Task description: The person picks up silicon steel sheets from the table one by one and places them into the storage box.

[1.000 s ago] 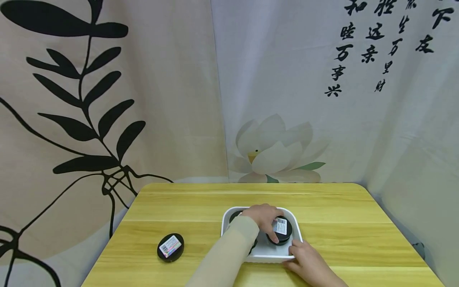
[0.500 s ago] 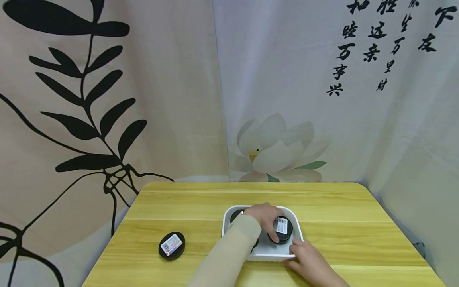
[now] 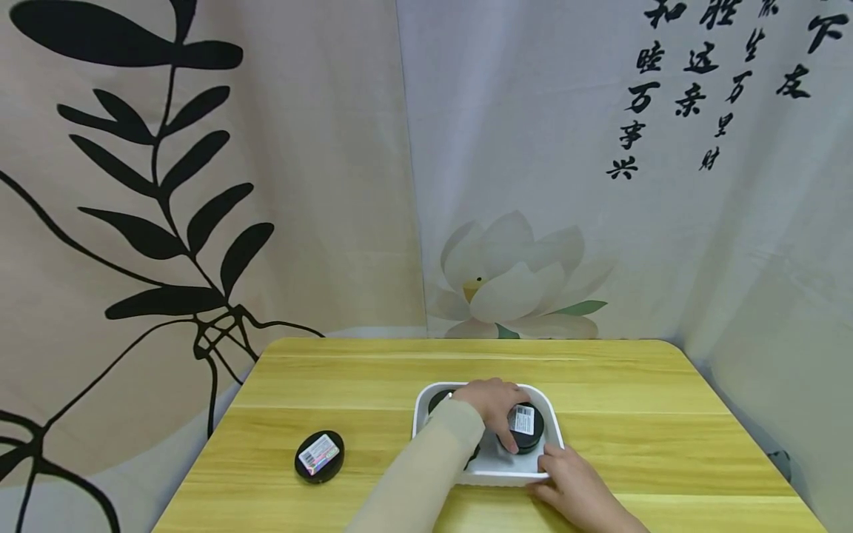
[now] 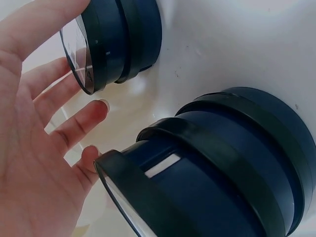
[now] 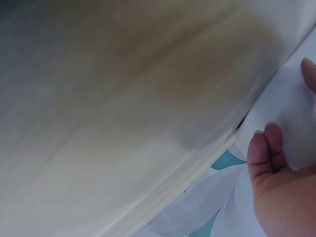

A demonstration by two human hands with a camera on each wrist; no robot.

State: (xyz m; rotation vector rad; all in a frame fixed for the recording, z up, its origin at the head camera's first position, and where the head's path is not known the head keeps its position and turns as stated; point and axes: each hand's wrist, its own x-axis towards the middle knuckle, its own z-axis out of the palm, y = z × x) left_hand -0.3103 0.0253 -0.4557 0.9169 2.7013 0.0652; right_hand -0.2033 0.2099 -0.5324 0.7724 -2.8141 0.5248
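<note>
In the head view, my left hand [image 3: 492,411] reaches into a white plastic bin [image 3: 503,477]. Its thumb and fingers go round a black round container [image 3: 531,437] with a white barcode label, at the bin's right side. From the left wrist, this ridged container [image 4: 111,39] appears between thumb and fingers. A larger-looking dark round container [image 4: 222,163] lies close to the little finger. At the bin's near right corner, my right hand [image 3: 574,485] grips the rim, thumb on top and fingers below. Another dark round item [image 3: 438,400] in the bin is mostly hidden by the left arm.
A black round container [image 3: 320,457] with a label lies on the wooden table [image 3: 373,370], left of the bin. The table's far edge meets a printed curtain [image 3: 333,185] with leaves, a lotus and writing.
The view has shifted very slightly. Both hands and the bin otherwise hold the same positions.
</note>
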